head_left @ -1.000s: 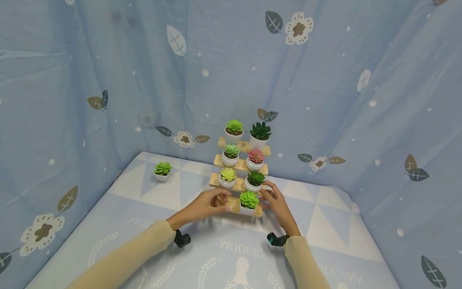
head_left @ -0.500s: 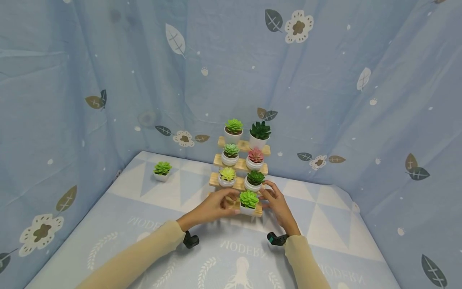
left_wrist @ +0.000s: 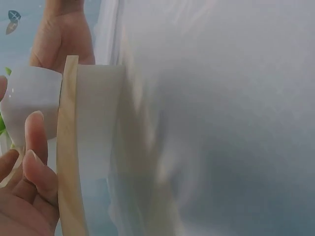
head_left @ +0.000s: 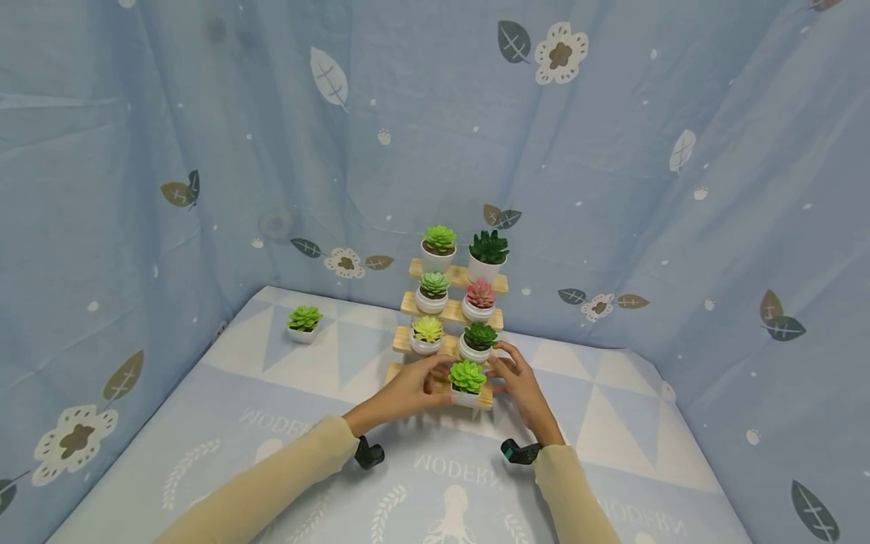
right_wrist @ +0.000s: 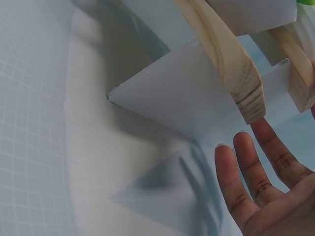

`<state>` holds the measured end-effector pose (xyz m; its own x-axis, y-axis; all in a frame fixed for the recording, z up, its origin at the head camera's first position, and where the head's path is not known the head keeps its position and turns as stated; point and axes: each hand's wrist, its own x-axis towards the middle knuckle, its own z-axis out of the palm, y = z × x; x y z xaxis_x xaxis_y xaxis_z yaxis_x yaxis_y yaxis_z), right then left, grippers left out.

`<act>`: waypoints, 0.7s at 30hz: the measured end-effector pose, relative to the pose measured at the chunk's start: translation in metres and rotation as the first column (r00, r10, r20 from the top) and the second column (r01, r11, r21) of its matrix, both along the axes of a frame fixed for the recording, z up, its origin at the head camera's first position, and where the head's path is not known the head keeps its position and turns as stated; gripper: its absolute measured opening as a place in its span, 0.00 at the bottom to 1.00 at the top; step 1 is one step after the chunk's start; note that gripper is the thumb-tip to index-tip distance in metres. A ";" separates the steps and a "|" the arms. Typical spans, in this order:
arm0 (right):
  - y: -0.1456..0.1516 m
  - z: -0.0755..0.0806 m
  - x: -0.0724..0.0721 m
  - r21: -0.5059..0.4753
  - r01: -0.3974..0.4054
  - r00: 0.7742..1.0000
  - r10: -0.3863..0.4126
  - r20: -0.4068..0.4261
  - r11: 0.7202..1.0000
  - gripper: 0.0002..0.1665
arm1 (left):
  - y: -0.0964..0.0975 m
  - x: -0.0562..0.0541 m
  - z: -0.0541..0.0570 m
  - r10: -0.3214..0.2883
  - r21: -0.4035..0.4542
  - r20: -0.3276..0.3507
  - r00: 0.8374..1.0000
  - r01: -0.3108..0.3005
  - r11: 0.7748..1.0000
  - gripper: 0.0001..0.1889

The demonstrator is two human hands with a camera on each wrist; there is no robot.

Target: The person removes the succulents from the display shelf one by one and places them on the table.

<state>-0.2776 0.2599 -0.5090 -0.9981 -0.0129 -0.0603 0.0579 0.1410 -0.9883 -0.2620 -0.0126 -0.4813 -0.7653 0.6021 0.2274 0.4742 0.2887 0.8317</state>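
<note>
A tiered wooden stand [head_left: 409,339] holds several small potted succulents in white pots. On its lowest shelf, toward the right end, sits a bright green succulent [head_left: 467,378] in a white square pot [left_wrist: 34,98]. My left hand [head_left: 405,391] is at this pot's left side, thumb at its front and index finger reaching behind; other fingers curl beside the shelf board [left_wrist: 68,147]. My right hand [head_left: 522,389] is at the right end of the lowest shelf. In the right wrist view, its fingers [right_wrist: 250,167] extend, one tip right at the wooden board's end [right_wrist: 250,101].
Another green succulent [head_left: 303,323] in a white pot stands alone at the back left of the table [head_left: 516,506]. Blue patterned curtains [head_left: 435,136] hang close behind and at both sides. A pink succulent [head_left: 480,295] and a dark green one [head_left: 488,248] stand higher on the stand.
My left hand has slid right along the lowest shelf, from its left part up to the succulent's pot. My right hand and the stand have stayed in place.
</note>
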 end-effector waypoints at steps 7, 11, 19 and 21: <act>0.000 0.000 -0.001 0.002 -0.010 1.000 0.010 0.028 1.000 0.34 | 0.002 0.002 0.001 0.033 0.018 0.007 0.999 -0.033 0.999 0.35; 0.001 0.003 -0.001 -0.006 -0.025 0.999 0.025 0.042 1.000 0.33 | 0.004 0.003 0.000 0.043 0.037 0.017 0.999 -0.043 0.998 0.33; -0.008 0.029 0.016 0.010 -0.036 0.999 0.035 0.032 0.999 0.30 | 0.005 0.004 0.001 0.051 0.026 0.022 0.998 -0.052 0.998 0.34; -0.010 0.032 0.019 0.010 -0.031 0.999 0.031 0.022 0.999 0.30 | 0.006 0.003 0.001 0.049 0.022 0.013 0.999 -0.049 0.999 0.34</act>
